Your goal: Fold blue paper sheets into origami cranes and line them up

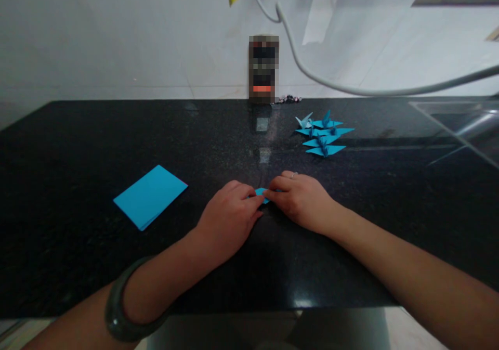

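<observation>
A small piece of folded blue paper [262, 194] lies on the dark countertop [218, 147], mostly covered by fingers. My left hand [233, 216] is closed on its left side, fingertips pressed to the paper. From the right, my right hand [303, 200] pinches the same paper between thumb and fingers; a ring is on one finger. The paper's exact folds are hidden. Off to the left rests a stack of blue paper sheets [151, 196]. Several folded blue paper cranes [325, 151] sit grouped beyond my right hand.
A phone-like object [264, 69], blurred out, leans against the pale wall [156, 38], with small beads [289, 99] beside it. A white cable [351, 89] curves across the upper right. A clear panel [468, 126] stands at the right. The counter's front edge is near my forearms.
</observation>
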Demonstrator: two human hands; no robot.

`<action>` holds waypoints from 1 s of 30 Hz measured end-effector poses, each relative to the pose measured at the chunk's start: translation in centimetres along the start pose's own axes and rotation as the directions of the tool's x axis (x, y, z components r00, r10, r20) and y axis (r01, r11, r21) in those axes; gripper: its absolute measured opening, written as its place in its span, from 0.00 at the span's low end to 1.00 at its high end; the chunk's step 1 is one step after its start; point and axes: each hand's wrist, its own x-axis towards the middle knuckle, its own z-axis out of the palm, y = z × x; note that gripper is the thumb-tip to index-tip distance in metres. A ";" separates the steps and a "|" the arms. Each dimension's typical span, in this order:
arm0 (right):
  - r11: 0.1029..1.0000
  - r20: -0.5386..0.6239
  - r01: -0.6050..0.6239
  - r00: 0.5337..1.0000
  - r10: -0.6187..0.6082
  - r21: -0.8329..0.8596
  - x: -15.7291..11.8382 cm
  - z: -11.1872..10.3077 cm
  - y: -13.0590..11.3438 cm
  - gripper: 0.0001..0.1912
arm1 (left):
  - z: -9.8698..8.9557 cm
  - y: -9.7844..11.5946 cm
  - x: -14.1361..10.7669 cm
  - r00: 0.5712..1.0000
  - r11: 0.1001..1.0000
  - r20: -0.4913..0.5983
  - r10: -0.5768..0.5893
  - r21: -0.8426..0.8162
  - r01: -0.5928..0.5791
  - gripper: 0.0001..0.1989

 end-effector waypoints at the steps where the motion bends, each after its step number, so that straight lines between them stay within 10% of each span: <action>1: 1.000 0.029 0.000 1.000 0.001 -0.006 0.0 -0.1 -0.3 0.13 | 0.1 0.1 0.0 1.000 1.000 0.029 0.006 -0.004 -0.006 0.07; 15: 0.995 0.151 0.079 0.985 -0.087 0.056 -0.9 -1.6 -1.6 0.11 | 0.0 0.9 -0.5 0.990 1.000 0.140 0.016 -0.023 -0.013 0.11; 30: 0.996 0.275 -0.089 0.958 0.080 0.018 -0.7 -2.1 -3.3 0.07 | -0.4 1.0 -0.3 0.980 0.992 0.190 -0.056 -0.097 0.075 0.11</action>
